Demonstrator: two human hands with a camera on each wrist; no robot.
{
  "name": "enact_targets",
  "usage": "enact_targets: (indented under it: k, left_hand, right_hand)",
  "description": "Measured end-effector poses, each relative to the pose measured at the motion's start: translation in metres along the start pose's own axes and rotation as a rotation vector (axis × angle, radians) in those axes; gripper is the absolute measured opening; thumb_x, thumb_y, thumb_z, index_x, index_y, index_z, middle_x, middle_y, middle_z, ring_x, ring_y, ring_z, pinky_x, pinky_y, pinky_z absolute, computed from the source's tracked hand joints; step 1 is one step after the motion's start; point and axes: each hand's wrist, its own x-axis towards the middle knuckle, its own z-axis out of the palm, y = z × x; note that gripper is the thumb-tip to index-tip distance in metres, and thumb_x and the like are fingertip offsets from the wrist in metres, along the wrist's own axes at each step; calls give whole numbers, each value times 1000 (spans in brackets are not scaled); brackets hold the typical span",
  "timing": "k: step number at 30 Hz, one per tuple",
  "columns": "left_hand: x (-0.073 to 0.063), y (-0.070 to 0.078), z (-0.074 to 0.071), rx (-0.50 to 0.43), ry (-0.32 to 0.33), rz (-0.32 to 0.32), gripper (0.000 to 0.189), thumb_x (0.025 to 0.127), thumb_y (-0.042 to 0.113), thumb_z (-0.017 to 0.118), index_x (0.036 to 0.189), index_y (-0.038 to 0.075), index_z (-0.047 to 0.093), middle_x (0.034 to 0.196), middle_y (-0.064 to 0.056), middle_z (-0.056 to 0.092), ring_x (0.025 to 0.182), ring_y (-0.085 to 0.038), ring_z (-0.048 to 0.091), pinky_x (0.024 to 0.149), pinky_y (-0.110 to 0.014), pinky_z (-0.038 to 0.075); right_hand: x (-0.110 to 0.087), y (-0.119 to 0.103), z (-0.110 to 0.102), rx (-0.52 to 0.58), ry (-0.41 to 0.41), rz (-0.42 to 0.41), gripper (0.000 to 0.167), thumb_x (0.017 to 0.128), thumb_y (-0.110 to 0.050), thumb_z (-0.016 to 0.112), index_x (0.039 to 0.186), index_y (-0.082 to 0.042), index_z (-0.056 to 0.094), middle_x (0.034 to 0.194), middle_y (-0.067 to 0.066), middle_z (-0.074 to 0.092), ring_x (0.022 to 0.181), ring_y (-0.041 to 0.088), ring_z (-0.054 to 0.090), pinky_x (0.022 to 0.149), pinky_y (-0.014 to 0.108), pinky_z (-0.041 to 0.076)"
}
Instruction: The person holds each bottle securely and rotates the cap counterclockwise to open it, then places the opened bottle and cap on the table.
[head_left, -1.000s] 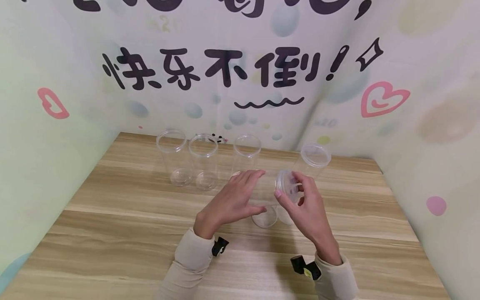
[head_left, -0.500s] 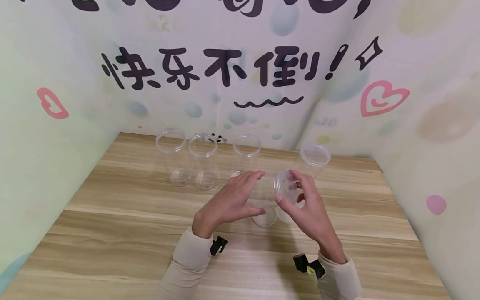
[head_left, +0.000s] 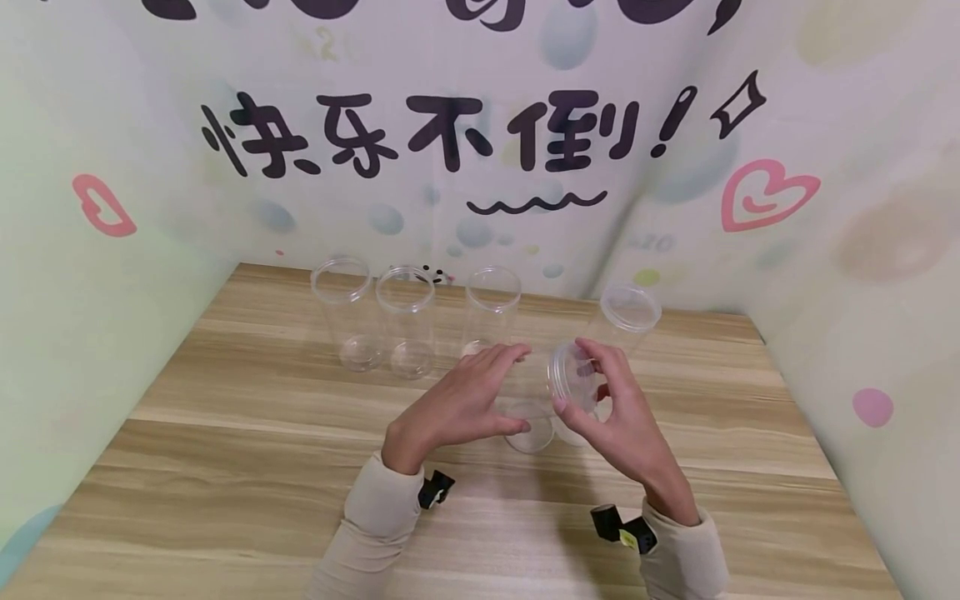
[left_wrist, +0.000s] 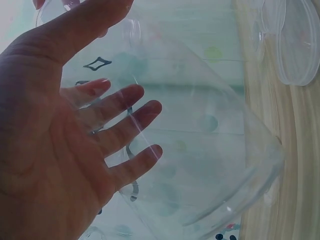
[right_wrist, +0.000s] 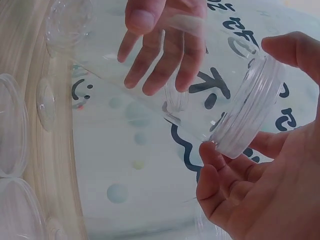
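Note:
A clear plastic jar [head_left: 527,383] lies tilted on its side in the air between the two hands. My left hand [head_left: 453,400] holds its body, thumb on the near side and fingers round the far side; those fingers show through the wall in the left wrist view. At the jar's right end is a ridged clear lid [right_wrist: 250,107], which my right hand [head_left: 618,412] grips by the rim between thumb and fingers. Below the jar, two clear round lids, the left one [head_left: 529,435] and the right one [head_left: 576,432], lie partly hidden on the table.
Three tall clear jars without lids stand at the back: the leftmost jar [head_left: 347,321], a second jar [head_left: 407,329] and a third jar [head_left: 492,304]. Farther right, behind my right hand, stands a lidded jar [head_left: 630,310]. A printed cloth [head_left: 375,221] backs the wooden table [head_left: 247,467].
My right hand has turned a little on the lid, its wrist shifting right and down. The lid end has moved slightly left. My left hand stays nearly still on the jar.

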Motion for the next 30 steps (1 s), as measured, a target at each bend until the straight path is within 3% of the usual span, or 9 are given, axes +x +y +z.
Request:
enact_targets:
  k: [9, 21, 30]
  left_hand:
    - [-1, 0, -2, -28, -50, -13, 87, 78, 38, 83, 147, 8, 40, 142, -6, 52, 130, -19, 49, 111, -46, 37]
    - [-3, 0, -4, -44, -83, -42, 88, 78, 40, 82, 148, 9, 38, 143, -6, 52, 130, -19, 50, 111, -47, 37]
    - [-3, -2, -5, -54, -61, -53, 87, 79, 39, 82, 148, 9, 38, 144, -6, 51, 131, -20, 48, 114, -46, 34]
  right_hand:
    - [-2, 1, -6, 7, -45, -41, 71, 79, -5, 74, 143, -10, 45, 131, 9, 51, 113, 18, 47, 81, 30, 44]
    - [-2, 1, -6, 16, -39, -30, 72, 79, -2, 74, 144, -9, 44, 133, 10, 50, 116, 19, 47, 85, 32, 44]
    - [-2, 0, -6, 64, -3, -19, 71, 81, 0, 73, 145, -5, 41, 136, 10, 48, 115, 19, 49, 87, 24, 45]
